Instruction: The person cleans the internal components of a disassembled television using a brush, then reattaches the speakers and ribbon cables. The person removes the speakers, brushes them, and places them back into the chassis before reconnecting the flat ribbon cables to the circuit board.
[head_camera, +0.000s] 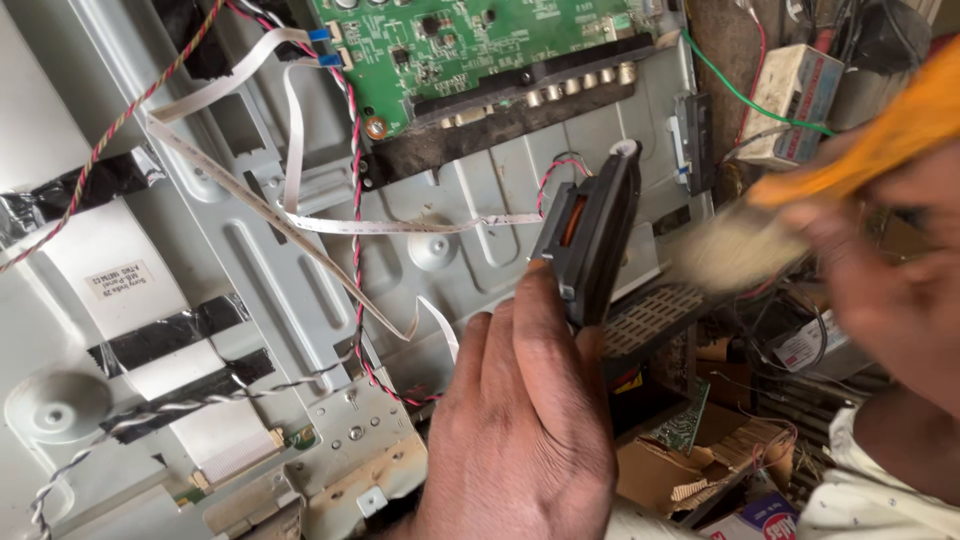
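My left hand (520, 420) holds a small dark speaker unit (590, 235) upright by its lower end, its orange inner part facing me. A red and black twisted wire (556, 172) runs from the speaker's top towards the metal back panel (270, 260) of a flat screen set. My right hand (890, 270), blurred by motion, grips a paintbrush with an orange handle (870, 145). Its pale bristles (735, 250) are just right of the speaker.
A green circuit board (470, 50) is mounted at the top of the panel, with white flat ribbon cables (300, 215) crossing below it. Black tape strips (180, 335) lie at the left. Loose wires, a small box and scrap parts (720, 440) crowd the right side.
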